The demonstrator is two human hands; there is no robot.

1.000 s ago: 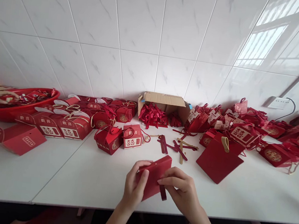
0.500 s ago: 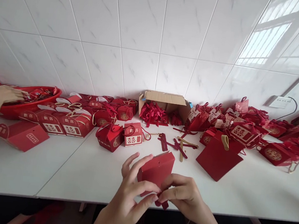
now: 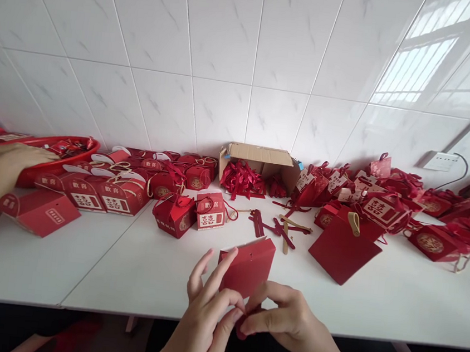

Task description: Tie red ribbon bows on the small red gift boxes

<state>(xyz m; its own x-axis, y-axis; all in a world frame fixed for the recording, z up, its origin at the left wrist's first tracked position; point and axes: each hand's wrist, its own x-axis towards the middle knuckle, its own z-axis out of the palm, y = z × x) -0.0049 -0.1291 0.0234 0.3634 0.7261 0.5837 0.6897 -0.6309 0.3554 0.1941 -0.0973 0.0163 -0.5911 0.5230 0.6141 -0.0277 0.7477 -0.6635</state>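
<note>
My left hand (image 3: pixel 206 324) pinches a small dark red strip (image 3: pixel 241 327) between thumb and forefinger, its other fingers raised. My right hand (image 3: pixel 283 315) closes on the same strip, fingertips touching those of my left. Most of the strip is hidden by the fingers. Just behind both hands a plain red box (image 3: pixel 247 264) stands near the table's front edge, with a small hole near its top. Beyond it lie loose dark red and gold strips (image 3: pixel 285 234). To the right rests a red bag-shaped piece (image 3: pixel 342 251) with a gold loop.
Finished-looking red boxes (image 3: pixel 115 194) line the left, others (image 3: pixel 433 241) the right. An open cardboard box (image 3: pixel 262 155) of red ribbons stands by the wall. Another person's hands (image 3: pixel 14 158) reach into a red basin (image 3: pixel 90 152) at far left.
My hands have drawn slightly down with the strip, away from the red box. At far left, the other person's arms have shifted and a second one shows over the basin.
</note>
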